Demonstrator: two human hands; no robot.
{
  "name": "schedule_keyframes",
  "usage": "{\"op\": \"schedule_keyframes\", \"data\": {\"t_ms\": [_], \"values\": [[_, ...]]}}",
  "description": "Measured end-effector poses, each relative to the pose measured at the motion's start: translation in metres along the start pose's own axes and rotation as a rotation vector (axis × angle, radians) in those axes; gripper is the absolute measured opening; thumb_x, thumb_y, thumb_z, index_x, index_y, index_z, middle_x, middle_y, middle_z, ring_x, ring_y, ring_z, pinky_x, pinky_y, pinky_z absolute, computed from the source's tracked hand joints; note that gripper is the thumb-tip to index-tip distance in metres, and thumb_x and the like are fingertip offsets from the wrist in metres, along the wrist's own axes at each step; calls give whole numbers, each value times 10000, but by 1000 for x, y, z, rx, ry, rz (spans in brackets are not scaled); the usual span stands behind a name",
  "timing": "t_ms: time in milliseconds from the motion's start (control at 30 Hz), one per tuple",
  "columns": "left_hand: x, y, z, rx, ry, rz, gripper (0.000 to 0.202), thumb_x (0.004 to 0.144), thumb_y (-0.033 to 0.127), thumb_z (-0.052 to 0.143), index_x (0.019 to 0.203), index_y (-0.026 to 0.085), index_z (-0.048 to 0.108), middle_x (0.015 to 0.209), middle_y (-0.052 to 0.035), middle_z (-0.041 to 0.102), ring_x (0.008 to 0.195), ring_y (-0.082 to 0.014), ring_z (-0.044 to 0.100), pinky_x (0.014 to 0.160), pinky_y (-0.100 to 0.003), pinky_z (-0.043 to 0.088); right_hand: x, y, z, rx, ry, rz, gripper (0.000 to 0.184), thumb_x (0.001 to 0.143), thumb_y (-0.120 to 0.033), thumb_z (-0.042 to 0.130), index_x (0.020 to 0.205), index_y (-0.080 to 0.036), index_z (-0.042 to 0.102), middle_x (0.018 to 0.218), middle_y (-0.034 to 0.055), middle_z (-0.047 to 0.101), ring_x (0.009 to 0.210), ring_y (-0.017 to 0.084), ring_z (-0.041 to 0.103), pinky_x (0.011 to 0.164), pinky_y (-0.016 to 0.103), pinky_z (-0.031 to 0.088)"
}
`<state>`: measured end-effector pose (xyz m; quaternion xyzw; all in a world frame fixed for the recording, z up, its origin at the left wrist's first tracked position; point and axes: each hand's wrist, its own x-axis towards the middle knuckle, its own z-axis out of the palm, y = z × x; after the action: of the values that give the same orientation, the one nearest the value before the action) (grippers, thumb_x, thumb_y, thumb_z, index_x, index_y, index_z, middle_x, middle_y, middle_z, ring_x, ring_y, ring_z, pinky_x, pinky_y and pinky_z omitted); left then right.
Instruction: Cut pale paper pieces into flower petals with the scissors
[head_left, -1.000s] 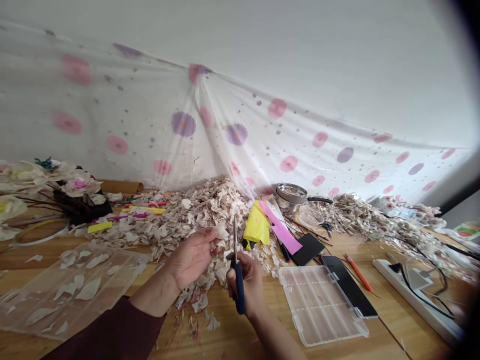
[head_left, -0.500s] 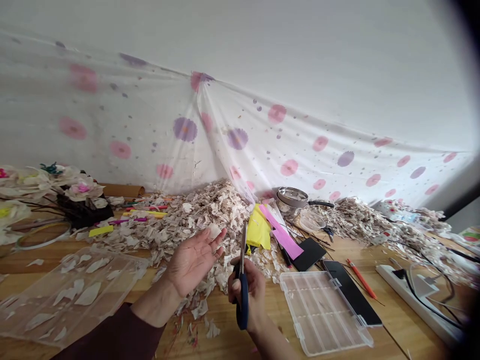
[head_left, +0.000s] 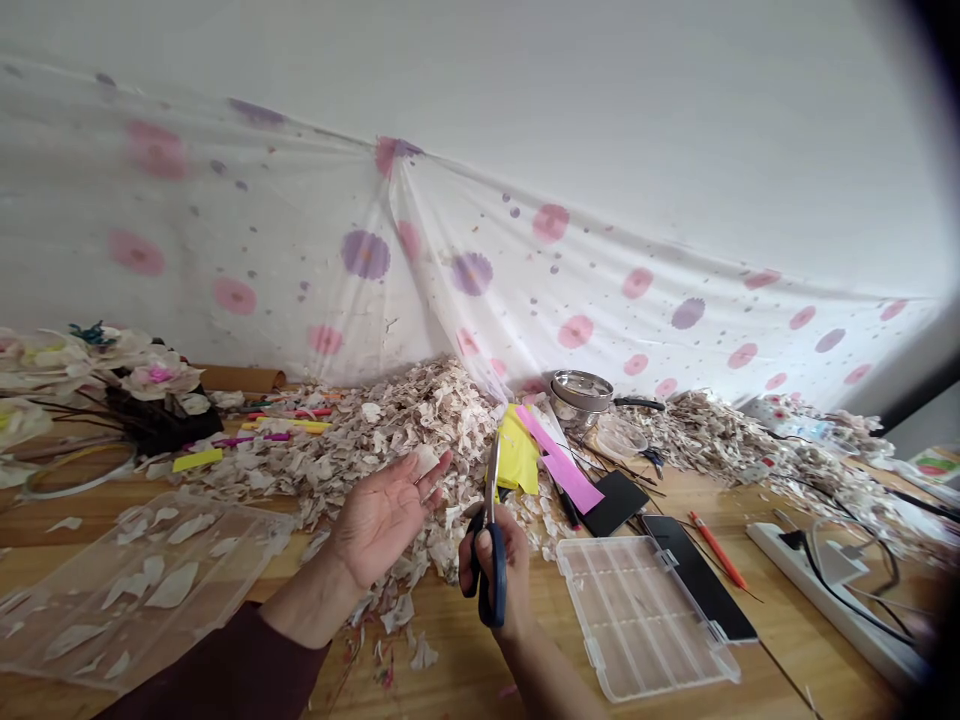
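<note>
- While our left hand (head_left: pixel 382 515) lies open and palm up, the pale petal piece (head_left: pixel 426 462) rests loosely on its fingertips, not pinched; our right hand (head_left: pixel 504 575) is closed through the blue handles of the scissors (head_left: pixel 491 535).
- The blades stand upright and look shut, just to the right of the left fingertips and not touching the piece.
- To cut cleanly, we judge it best to pinch the piece between thumb and forefinger first. A flake lying loose on open fingers would slide away from the blades.
- We leave the edge to be cut sticking out towards the right hand and keep our fingertips behind the cutting line.
- We open the blades only a little. Such a small piece cuts better deep in the jaws than at the tips.
- We turn the piece with the left hand rather than twisting the scissors, so the curve stays smooth.
- The heap of scraps (head_left: pixel 420 420) lies right behind both hands. We work above the bare table (head_left: pixel 465 680) in front of it, because a dropped piece would be lost among the scraps.
- The clear tray (head_left: pixel 247 530), which holds similar pale pieces, sits to the left of the left hand. The compartment box (head_left: pixel 645 620) sits to the right of the right hand.
</note>
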<state>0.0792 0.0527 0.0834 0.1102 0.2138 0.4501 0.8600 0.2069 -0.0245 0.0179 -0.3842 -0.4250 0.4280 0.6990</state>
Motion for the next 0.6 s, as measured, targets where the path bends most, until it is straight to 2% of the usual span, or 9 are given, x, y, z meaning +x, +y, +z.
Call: {"op": "schedule_keyframes", "data": {"t_ms": [167, 267, 467, 600], "values": [[-2, 0, 1, 36, 52, 44, 244, 909, 97, 493, 710, 169, 615, 938, -67, 719, 1152, -196, 600, 800, -306, 457, -4, 10, 2, -39, -80, 108, 593, 638, -680, 718, 901, -186, 522, 448, -79, 496, 313, 57, 377, 318, 158, 285], [-2, -1, 3, 42, 88, 51, 263, 921, 109, 484, 694, 171, 601, 1007, -86, 716, 1172, -178, 585, 806, -293, 448, -6, 13, 1, -72, -95, 138, 617, 625, -695, 718, 925, -198, 509, 497, -85, 478, 339, 58, 363, 332, 169, 277], [-1, -1, 3, 21, 126, 68, 232, 909, 90, 496, 719, 163, 608, 935, -60, 719, 1097, -182, 627, 745, -295, 461, -5, 8, -1, -212, -155, -48, 552, 716, -717, 627, 881, -205, 504, 663, -47, 439, 563, 99, 347, 508, 222, 291], [-2, 1, 2, -15, 83, 50, 214, 895, 87, 501, 722, 167, 599, 829, -51, 702, 1031, -218, 659, 732, -338, 482, -3, 9, -2, -179, -133, -94, 550, 746, -706, 606, 974, -216, 506, 663, -53, 425, 554, 105, 326, 500, 223, 279]]}}
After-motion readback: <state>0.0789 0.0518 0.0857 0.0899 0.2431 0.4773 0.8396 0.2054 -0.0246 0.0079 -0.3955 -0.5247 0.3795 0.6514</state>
